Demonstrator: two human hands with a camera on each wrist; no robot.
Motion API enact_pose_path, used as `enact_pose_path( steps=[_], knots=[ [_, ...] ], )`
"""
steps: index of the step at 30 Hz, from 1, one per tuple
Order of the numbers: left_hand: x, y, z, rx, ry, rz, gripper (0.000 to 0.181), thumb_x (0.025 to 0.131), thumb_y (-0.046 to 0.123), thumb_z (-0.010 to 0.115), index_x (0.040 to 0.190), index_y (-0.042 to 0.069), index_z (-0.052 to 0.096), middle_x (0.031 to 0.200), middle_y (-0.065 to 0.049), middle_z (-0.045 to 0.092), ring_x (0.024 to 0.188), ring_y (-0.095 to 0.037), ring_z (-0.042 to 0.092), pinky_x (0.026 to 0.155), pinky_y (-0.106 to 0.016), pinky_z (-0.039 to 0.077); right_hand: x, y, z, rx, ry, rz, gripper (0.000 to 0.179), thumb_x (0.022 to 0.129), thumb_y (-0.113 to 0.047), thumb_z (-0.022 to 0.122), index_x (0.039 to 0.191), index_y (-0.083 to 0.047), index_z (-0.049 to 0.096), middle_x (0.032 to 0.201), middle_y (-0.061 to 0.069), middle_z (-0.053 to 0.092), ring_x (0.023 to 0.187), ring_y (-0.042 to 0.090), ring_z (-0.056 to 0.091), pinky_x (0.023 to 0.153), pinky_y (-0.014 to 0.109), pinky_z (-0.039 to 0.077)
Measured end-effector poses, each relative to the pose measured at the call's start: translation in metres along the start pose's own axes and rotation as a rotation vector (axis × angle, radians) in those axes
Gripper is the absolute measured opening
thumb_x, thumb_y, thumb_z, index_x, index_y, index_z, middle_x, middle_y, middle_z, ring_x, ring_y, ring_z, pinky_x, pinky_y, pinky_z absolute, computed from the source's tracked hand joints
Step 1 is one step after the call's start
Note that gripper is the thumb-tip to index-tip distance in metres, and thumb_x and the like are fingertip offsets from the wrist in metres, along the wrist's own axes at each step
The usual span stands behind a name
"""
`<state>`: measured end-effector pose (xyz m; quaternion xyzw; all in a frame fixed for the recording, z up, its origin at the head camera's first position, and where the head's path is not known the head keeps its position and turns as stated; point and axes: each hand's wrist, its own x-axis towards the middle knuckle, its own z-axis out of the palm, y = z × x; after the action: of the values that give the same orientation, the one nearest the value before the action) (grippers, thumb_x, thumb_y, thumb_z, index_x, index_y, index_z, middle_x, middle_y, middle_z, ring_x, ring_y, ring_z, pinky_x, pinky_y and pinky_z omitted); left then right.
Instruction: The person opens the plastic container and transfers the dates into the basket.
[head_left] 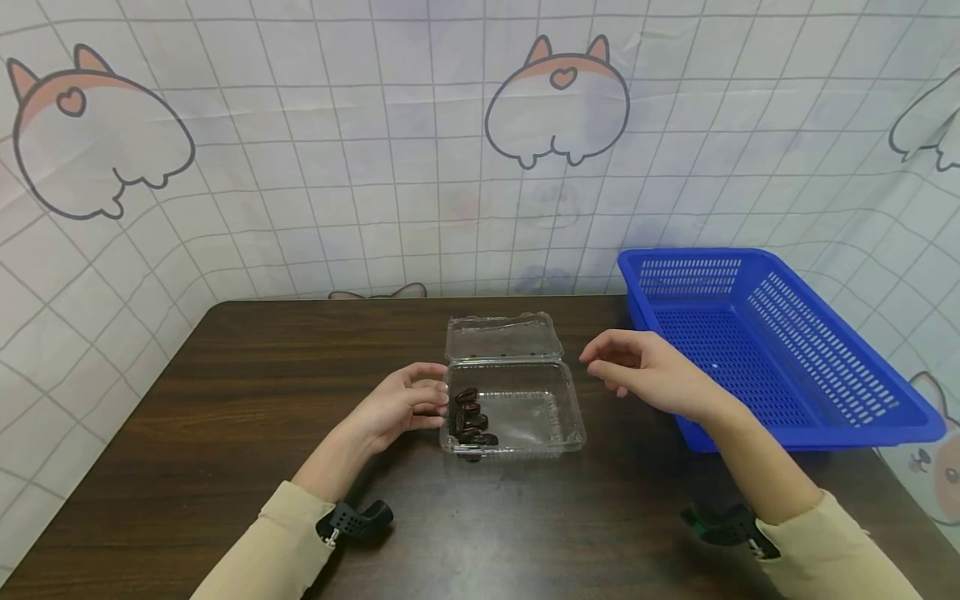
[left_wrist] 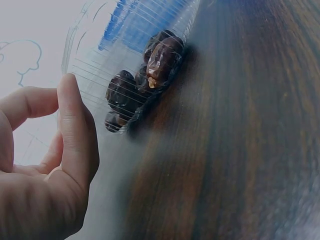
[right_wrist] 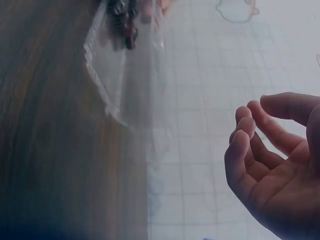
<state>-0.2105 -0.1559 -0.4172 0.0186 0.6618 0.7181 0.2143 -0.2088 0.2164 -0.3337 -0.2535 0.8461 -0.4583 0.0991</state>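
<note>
A clear plastic clamshell box point(head_left: 525, 408) stands on the table with its lid point(head_left: 504, 340) folded back toward the wall. Along its left side lie several dark brown dates point(head_left: 468, 421), seen through the clear wall in the left wrist view, wrinkled and glossy point(left_wrist: 165, 60). At the box's left wall is my left hand point(head_left: 401, 407), its fingertips at or against the plastic; it does not grip the box. My right hand point(head_left: 648, 371) hovers between the box and the blue basket, fingers loosely bent, with nothing between fingers and thumb point(right_wrist: 285, 107).
A blue perforated plastic basket point(head_left: 840, 437) occupies the right side of the dark wood-grain table point(head_left: 247, 417). Behind the table hangs a white gridded cloth point(head_left: 322, 167) with cartoon animal prints. Black straps circle both wrists over pale sleeves.
</note>
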Motion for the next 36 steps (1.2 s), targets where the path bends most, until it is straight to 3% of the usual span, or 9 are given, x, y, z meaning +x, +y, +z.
enact_pose_path(
  steps=[4, 11, 17, 22, 29, 36],
  knots=[
    [0.0, 0.0, 0.001, -0.005, 0.0, -0.002, 0.049, 0.1, 0.002, 0.062, 0.146, 0.0, 0.043, 0.104, -0.009, 0.06, 0.084, -0.018, 0.064, 0.076, -0.031, 0.061, 0.009, 0.002, 0.012, 0.028, -0.036, -0.017, 0.017, 0.104, -0.019, 0.064, 0.115, -0.007, 0.067, 0.106, 0.013, 0.066, 0.077, 0.026, 0.062, 0.07, 0.034, 0.057],
    [0.0, 0.0, 0.001, -0.006, 0.004, -0.001, 0.049, 0.1, 0.002, 0.061, 0.146, 0.0, 0.043, 0.104, -0.009, 0.06, 0.084, -0.018, 0.064, 0.075, -0.03, 0.061, 0.022, 0.002, 0.036, 0.057, -0.09, -0.025, 0.016, 0.104, -0.018, 0.064, 0.116, -0.009, 0.069, 0.101, 0.018, 0.065, 0.08, 0.039, 0.06, 0.067, 0.038, 0.055],
    [0.0, 0.0, 0.001, -0.006, 0.001, 0.002, 0.05, 0.1, 0.002, 0.062, 0.146, 0.0, 0.043, 0.105, -0.009, 0.06, 0.085, -0.018, 0.064, 0.076, -0.03, 0.061, 0.033, -0.001, 0.055, 0.047, -0.139, -0.022, 0.018, 0.104, -0.019, 0.063, 0.118, -0.009, 0.068, 0.104, 0.014, 0.067, 0.081, 0.033, 0.061, 0.068, 0.043, 0.057],
    [-0.001, 0.001, 0.001, -0.007, 0.003, -0.002, 0.051, 0.1, 0.003, 0.062, 0.147, 0.001, 0.043, 0.108, -0.01, 0.059, 0.085, -0.018, 0.064, 0.076, -0.03, 0.061, 0.043, -0.001, 0.073, 0.055, -0.199, -0.052, 0.022, 0.104, -0.015, 0.062, 0.122, -0.002, 0.066, 0.105, 0.018, 0.067, 0.076, 0.022, 0.059, 0.065, 0.039, 0.056],
    [-0.001, 0.001, 0.002, -0.015, 0.007, -0.008, 0.05, 0.1, 0.003, 0.062, 0.147, 0.001, 0.043, 0.109, -0.01, 0.059, 0.085, -0.018, 0.064, 0.075, -0.03, 0.061, 0.055, -0.001, 0.095, 0.027, -0.248, -0.083, 0.025, 0.103, -0.014, 0.063, 0.123, -0.001, 0.067, 0.104, 0.006, 0.066, 0.071, 0.024, 0.061, 0.06, 0.033, 0.055],
    [-0.001, 0.001, 0.001, -0.022, 0.002, -0.01, 0.051, 0.1, 0.003, 0.062, 0.146, 0.001, 0.042, 0.107, -0.01, 0.059, 0.085, -0.018, 0.064, 0.075, -0.029, 0.061, 0.066, -0.001, 0.112, -0.019, -0.267, -0.057, 0.025, 0.1, -0.016, 0.067, 0.123, -0.006, 0.069, 0.099, -0.001, 0.065, 0.073, 0.026, 0.066, 0.062, 0.031, 0.056]
  ],
)
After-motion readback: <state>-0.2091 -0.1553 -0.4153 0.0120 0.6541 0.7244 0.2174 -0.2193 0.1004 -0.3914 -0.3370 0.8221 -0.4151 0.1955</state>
